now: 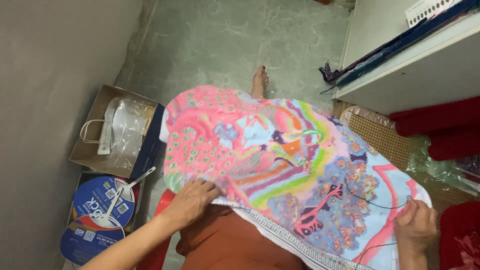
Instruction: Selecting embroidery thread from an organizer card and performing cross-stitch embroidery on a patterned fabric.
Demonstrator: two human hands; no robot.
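Note:
A large, brightly coloured embroidered cloth (280,165) in pink, green, blue and orange lies draped over my lap. My left hand (192,200) rests on its near left edge, fingers curled onto the fabric and gripping it. My right hand (415,227) sits at the cloth's near right corner, fingers pinched together on a dark thread (372,200) that loops across the blue and pink stitching. Whether a needle is in those fingers is too small to tell. My bare foot (259,82) shows beyond the cloth on the grey floor.
A paper bag with clear plastic (117,132) and round blue fans (100,210) lie at the left by the wall. A red plastic seat (161,245) is under me. A white shelf with bundled threads (395,50), red cushions (445,127) and a woven mat (385,140) stand right.

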